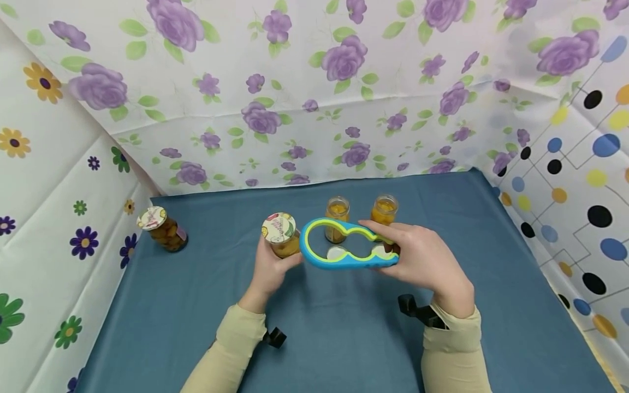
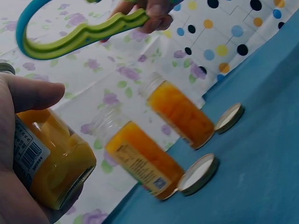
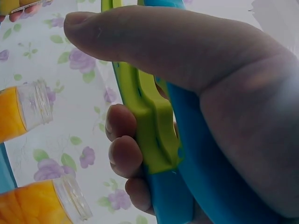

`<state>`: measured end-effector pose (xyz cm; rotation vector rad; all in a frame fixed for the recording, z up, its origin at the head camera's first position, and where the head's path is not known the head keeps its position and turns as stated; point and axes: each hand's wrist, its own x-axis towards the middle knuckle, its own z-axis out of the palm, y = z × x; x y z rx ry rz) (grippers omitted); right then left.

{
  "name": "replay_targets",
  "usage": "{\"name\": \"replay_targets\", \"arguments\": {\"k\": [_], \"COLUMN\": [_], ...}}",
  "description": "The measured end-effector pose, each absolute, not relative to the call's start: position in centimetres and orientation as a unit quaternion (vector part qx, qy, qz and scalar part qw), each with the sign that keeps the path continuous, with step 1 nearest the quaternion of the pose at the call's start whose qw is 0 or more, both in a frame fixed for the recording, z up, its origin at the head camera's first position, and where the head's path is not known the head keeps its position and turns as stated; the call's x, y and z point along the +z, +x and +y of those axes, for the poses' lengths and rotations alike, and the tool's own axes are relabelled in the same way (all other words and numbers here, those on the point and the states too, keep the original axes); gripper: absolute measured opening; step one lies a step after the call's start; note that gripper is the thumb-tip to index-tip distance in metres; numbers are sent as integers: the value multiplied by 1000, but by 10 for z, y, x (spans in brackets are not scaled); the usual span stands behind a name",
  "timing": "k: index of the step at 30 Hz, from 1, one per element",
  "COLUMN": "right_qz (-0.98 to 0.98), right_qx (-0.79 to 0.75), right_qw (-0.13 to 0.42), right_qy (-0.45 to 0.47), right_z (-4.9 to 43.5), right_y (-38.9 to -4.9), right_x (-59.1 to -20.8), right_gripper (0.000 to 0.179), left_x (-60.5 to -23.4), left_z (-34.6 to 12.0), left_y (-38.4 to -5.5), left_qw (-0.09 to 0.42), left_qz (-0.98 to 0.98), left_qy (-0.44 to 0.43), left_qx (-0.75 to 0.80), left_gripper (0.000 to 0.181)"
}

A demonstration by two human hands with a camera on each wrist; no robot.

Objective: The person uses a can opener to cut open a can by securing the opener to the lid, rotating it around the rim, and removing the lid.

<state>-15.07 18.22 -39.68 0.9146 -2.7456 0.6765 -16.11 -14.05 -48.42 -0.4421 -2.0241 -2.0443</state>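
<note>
My left hand (image 1: 269, 270) grips a glass jar (image 1: 280, 229) of yellow fruit, its patterned lid on, raised in front of me. The left wrist view shows the barcode label on this jar (image 2: 65, 154). With my right hand (image 1: 427, 259) I hold a blue and lime-green jar opener (image 1: 339, 265) by its narrow end, fingers and thumb wrapped around it. The opener's wide loop is close beside the held jar; whether they touch I cannot tell. Behind the opener stand two lidless jars of orange fruit, one left (image 1: 337, 207) and one right (image 1: 384, 207).
Two loose lids, one left (image 1: 336, 252) and one right (image 1: 381, 251), lie in front of the lidless jars. A lidded jar of dark fruit (image 1: 169, 234) is near the blue-covered table's (image 1: 344, 338) left edge. Patterned sheets (image 1: 295, 98) hang around the table.
</note>
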Motion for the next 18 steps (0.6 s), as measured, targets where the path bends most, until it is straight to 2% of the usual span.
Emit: {"name": "replay_targets", "arguments": {"k": [11, 18], "right_qz": [-915, -911], "right_qx": [223, 217], "right_qw": [87, 83], "right_qy": [325, 341], "right_z": [176, 170], "right_y": [-149, -149], "right_x": [-396, -396], "right_gripper": [81, 80], "left_x": [-498, -507], "left_z": [-113, -103], "left_y": [-151, -146], "left_qw": [85, 64], "left_qz": [-716, -691], "left_qy": [-222, -255], "left_qx": [-656, -674], "left_gripper": [83, 79]}}
